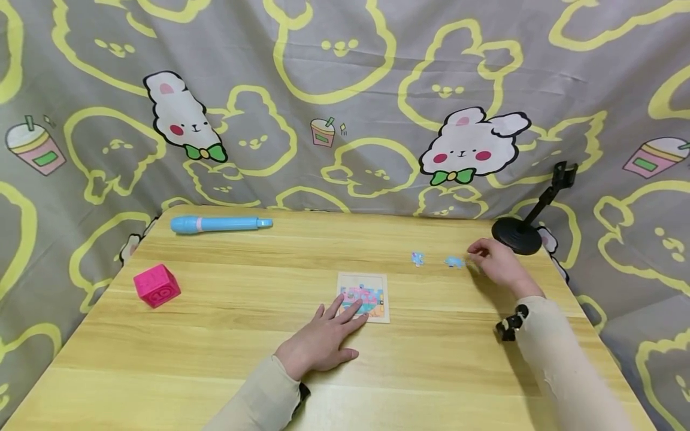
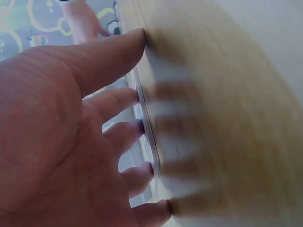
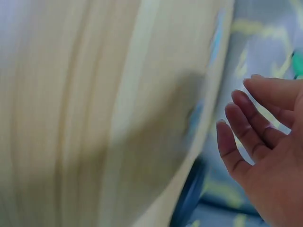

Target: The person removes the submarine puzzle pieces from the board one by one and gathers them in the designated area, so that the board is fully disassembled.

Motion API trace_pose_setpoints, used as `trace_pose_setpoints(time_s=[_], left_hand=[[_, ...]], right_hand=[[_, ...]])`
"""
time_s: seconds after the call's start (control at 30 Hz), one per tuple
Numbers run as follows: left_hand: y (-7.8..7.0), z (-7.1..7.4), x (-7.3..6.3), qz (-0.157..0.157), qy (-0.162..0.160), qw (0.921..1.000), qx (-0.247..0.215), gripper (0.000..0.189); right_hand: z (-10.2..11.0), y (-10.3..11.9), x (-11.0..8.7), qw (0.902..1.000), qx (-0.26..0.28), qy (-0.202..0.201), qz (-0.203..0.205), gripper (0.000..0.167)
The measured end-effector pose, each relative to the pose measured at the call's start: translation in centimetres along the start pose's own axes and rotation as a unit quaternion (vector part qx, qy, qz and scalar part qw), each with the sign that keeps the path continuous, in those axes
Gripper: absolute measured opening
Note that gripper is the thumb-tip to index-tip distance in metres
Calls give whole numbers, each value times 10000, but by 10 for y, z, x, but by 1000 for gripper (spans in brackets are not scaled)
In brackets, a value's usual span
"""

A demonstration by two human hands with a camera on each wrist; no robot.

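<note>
Has a grey cloth backdrop (image 1: 377, 120) on the far side, hanging in shallow folds, continuing at left and right, and dropping behind the far edge of a wooden table (image 1: 259, 275). Carries loose yellow outlines (image 1: 331, 98) of animals with small faces, along with white rabbit heads (image 1: 468, 146) wearing green bows (image 1: 453, 176), and pink drink cups (image 1: 323, 133) with white tops and green straws. Below, shows a smooth yellow-brown surface, grained mostly from side to side and crossed by paler bands. Looks softly lit, with whitish glare near an upper corner in both wrist views.
</note>
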State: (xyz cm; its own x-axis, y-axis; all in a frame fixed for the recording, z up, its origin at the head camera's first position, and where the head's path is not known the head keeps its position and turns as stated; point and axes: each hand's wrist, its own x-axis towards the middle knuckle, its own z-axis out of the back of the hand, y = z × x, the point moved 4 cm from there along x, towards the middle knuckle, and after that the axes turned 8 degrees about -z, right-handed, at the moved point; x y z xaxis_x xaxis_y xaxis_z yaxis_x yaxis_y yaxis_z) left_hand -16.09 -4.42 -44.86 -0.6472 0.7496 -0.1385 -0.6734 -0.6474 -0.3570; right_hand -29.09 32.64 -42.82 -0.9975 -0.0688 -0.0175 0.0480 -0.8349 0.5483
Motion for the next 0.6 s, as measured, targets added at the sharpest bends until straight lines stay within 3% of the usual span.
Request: trace_pose_setpoints(time_s=[0.1,0.23,0.4,0.6], left_hand=[[-1,0,0,13,23,10000,0,67],[-1,1,0,11,40,10000,-11,67],[-1,2,-1,-5,29,10000,-22,68],[-1,3,0,2,72,10000,-44,68]], right_hand=[[-14,33,-3,9989,144,-14,457,16],[-39,80,-7,9943,288,403,941,14],[-73,131,-10,9860,313,1051,1253,17],[-110,172,-13,9743,86,1585,1596,18]])
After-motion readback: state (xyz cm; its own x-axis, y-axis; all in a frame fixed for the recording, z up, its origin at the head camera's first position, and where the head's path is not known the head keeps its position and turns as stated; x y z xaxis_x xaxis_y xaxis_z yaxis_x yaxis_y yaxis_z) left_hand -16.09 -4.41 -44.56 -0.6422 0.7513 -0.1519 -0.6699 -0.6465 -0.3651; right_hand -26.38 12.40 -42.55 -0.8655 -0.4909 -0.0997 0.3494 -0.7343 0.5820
